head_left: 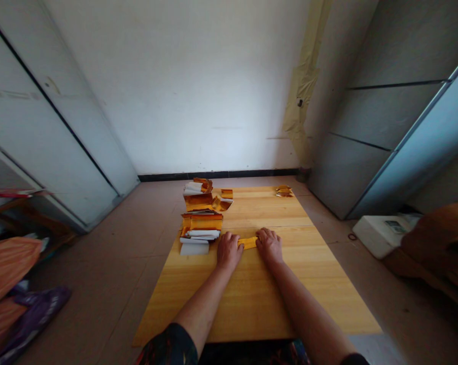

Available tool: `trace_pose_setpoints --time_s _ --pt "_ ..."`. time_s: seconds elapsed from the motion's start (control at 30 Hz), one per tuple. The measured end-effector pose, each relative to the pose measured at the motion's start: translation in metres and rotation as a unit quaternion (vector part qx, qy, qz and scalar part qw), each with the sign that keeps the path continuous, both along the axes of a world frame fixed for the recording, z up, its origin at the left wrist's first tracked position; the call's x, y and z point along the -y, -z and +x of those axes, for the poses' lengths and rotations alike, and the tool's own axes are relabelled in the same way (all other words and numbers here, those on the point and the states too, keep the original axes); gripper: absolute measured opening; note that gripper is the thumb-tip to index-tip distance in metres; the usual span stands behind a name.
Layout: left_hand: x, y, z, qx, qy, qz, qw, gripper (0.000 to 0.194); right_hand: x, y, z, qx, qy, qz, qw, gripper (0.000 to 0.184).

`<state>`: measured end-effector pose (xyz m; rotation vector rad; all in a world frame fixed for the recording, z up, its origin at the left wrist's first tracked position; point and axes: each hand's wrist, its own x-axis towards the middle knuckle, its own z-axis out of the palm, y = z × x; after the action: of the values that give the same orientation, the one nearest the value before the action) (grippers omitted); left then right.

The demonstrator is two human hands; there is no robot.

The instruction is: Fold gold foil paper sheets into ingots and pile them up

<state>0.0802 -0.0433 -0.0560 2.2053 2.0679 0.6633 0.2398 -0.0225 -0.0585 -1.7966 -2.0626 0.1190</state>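
Note:
Between my hands, a narrow folded strip of gold paper (248, 243) lies on the wooden table (259, 294). My left hand (229, 250) has its fingers closed on the strip's left end. At the other end my right hand (270, 246) grips the strip, its fingers bent down toward the tabletop. To the left of my left hand sits a curled stack of gold sheets (202, 222) with white undersides. Behind that stack are more loose gold sheets (198, 203), some of them rolled up. The fingertips are partly hidden.
Small folded gold pieces (284, 191) lie at the table's far right corner. A grey refrigerator (361, 126) stands to the right, with a white box (379, 234) on the floor near it. Orange and purple bags (34, 314) are at the left. A white wall (213, 91) rises behind.

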Motion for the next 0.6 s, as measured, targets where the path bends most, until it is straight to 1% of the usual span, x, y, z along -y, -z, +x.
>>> trace_pose_setpoints --time_s 0.07,0.2,0.37,0.47,0.53,0.6 --pt "0.001 0.002 -0.005 0.018 0.013 -0.001 1.000 0.015 0.000 0.002 0.000 0.012 -0.011 0.004 1.000 0.026" --pt "0.002 0.004 -0.012 0.051 0.033 -0.002 0.998 0.016 0.000 0.002 0.000 0.038 -0.028 -0.001 0.999 0.024" --pt "0.000 0.007 -0.015 0.084 0.034 -0.006 0.996 0.023 0.000 -0.004 -0.001 0.039 -0.029 -0.005 0.999 0.021" --pt "-0.002 0.009 -0.015 0.087 0.041 0.007 0.995 0.028 -0.002 -0.007 -0.002 0.037 -0.052 0.009 0.998 0.017" --pt "-0.002 0.010 -0.015 0.089 0.051 0.009 0.995 0.024 -0.004 -0.009 -0.003 0.033 -0.074 0.021 0.996 0.017" --pt "-0.003 0.010 -0.016 0.090 0.057 0.001 0.994 0.016 -0.005 -0.010 -0.004 0.030 -0.096 0.026 0.995 0.023"
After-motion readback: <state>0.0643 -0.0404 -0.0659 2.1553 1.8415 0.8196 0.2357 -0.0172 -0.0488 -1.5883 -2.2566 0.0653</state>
